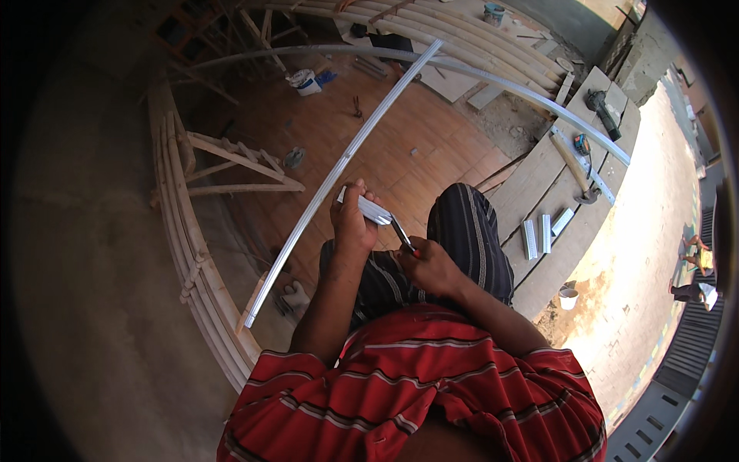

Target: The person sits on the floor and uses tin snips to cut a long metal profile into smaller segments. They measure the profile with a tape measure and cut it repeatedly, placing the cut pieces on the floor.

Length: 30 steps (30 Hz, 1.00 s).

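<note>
- Left hand [352, 229] grasps a short metal channel [374, 211] at frame centre.
- Right hand [431, 266] clasps what look like red-handled snips [399, 230], tip at the channel's end.
- Apparently a trimming step; the next move likely calls for holding the channel steady.

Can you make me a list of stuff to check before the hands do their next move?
1. Left hand has a good hold of the short metal channel: ok, the fingers are wrapped around it.
2. Right hand is holding the red-handled snips: ok.
3. Snips are biting the metal: cannot tell, their tip is at the channel's end but too small to see clearly.
4. Gloves are on: not ok, both hands are bare.
5. Hammer is out of the way: ok, it lies on the planks to the right.
</note>
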Tool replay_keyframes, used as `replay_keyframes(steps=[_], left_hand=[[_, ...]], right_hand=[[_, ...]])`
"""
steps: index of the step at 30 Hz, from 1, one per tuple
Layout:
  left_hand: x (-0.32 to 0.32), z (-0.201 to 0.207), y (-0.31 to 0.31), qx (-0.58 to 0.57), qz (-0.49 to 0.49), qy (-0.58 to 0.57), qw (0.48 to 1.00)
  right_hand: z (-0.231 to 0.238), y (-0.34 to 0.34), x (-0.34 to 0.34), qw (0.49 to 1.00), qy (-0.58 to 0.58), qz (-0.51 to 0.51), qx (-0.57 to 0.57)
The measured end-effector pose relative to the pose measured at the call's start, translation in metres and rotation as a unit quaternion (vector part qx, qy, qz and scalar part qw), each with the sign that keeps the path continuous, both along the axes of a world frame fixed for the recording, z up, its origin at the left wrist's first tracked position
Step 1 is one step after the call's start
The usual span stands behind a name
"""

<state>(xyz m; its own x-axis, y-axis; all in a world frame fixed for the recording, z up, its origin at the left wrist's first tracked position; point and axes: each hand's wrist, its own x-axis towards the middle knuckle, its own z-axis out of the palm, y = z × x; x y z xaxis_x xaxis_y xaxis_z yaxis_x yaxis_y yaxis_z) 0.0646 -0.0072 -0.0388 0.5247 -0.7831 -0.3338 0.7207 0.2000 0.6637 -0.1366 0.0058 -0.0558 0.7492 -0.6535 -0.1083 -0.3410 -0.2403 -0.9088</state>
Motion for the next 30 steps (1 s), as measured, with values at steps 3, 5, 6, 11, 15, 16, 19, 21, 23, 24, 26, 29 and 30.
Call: replay_keyframes(steps=[3, 5, 6, 11, 15, 16, 19, 21, 23, 24, 26, 29, 30], left_hand=[[0.004, -0.004, 0.001, 0.009, -0.015, 0.011, 1.000], [0.004, -0.002, 0.002, 0.013, -0.015, 0.008, 1.000], [0.003, -0.002, 0.002, 0.015, -0.015, 0.007, 1.000], [0.002, -0.002, 0.002, 0.013, -0.031, 0.005, 0.999], [0.005, -0.009, 0.004, 0.010, -0.037, 0.015, 0.999], [0.004, -0.008, 0.004, 0.012, -0.037, 0.014, 0.999], [0.001, -0.007, 0.004, 0.019, -0.033, 0.013, 0.999], [0.000, -0.008, 0.004, 0.025, -0.026, 0.017, 0.999], [0.000, -0.009, 0.005, 0.021, -0.019, 0.031, 0.999], [0.000, -0.009, 0.006, 0.019, -0.016, 0.038, 0.999], [0.001, -0.011, 0.006, 0.004, -0.023, 0.056, 0.998], [0.004, -0.005, 0.003, -0.010, -0.026, 0.101, 0.995], [0.005, -0.002, 0.002, -0.013, -0.026, 0.118, 0.993]], right_hand=[[-0.012, 0.001, 0.000, 0.998, -0.015, 0.009, -0.060], [-0.009, 0.003, 0.002, 0.999, -0.011, -0.029, 0.035], [-0.006, 0.003, 0.002, 0.997, -0.002, -0.033, 0.064], [0.007, 0.002, 0.002, 0.995, 0.015, -0.032, 0.098], [0.027, 0.003, 0.001, 0.990, 0.028, -0.048, 0.130], [0.029, 0.003, 0.001, 0.990, 0.028, -0.050, 0.125], [0.020, 0.003, 0.000, 0.997, 0.021, -0.027, 0.073], [0.016, 0.004, -0.001, 0.997, 0.027, -0.019, 0.074], [0.029, 0.005, -0.002, 0.991, 0.045, -0.028, 0.123], [0.032, 0.006, -0.001, 0.988, 0.055, -0.033, 0.143], [0.036, 0.008, 0.000, 0.979, 0.076, -0.044, 0.183], [0.041, 0.008, 0.003, 0.971, 0.065, -0.035, 0.228], [0.035, 0.009, 0.000, 0.978, 0.034, -0.018, 0.205]])
